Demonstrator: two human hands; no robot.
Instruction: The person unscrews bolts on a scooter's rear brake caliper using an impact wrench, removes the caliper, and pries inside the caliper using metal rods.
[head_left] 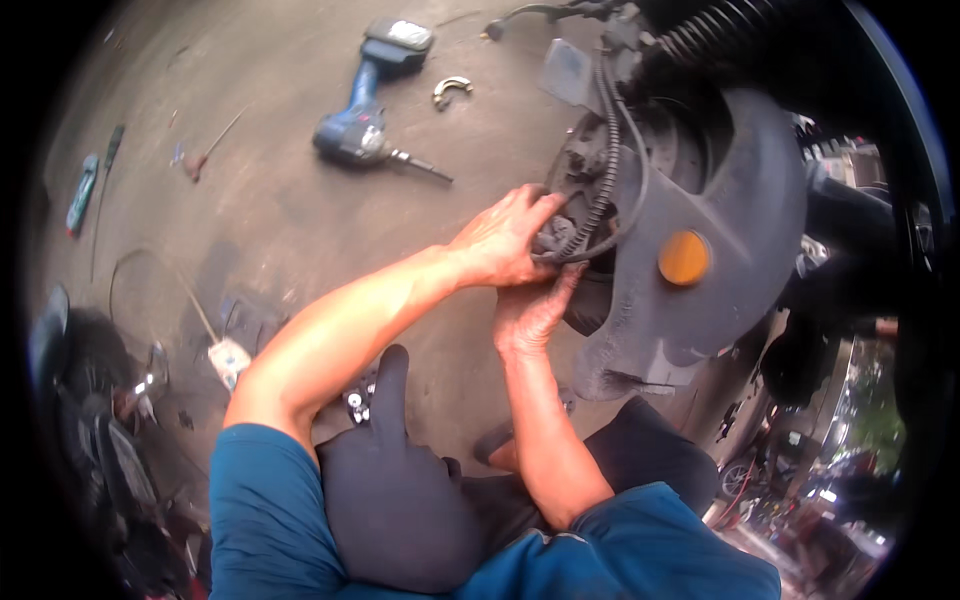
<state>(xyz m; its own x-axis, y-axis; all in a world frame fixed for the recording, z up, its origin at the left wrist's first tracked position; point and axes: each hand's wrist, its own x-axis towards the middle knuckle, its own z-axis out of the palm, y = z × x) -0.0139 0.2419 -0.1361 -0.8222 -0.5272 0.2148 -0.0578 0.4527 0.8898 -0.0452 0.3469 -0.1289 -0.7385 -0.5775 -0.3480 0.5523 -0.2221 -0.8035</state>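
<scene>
Both my hands work at a dark, grimy metal assembly (pixel 556 236) beside the grey plastic mudguard (pixel 740 215) of a motorbike or scooter. My left hand (pixel 508 232) curls round the assembly's near left side, thumb and fingers bent against it. Below it, my right hand (pixel 532 318) reaches up with its thumb by the lower end of the ribbed black cable (pixel 606 165); its other fingers are hidden under the left hand and the part. What either hand pinches is covered. An orange round reflector (pixel 684 257) sits on the mudguard.
On the floor lie a blue cordless impact driver (pixel 352 130), a curved metal piece like a brake shoe (pixel 452 92), a red T-handle tool (pixel 196 164), a screwdriver (pixel 112 150) and a teal-handled tool (pixel 82 195). A coil spring (pixel 715 30) rises above the mudguard. Dark parts (pixel 100 430) stand far left.
</scene>
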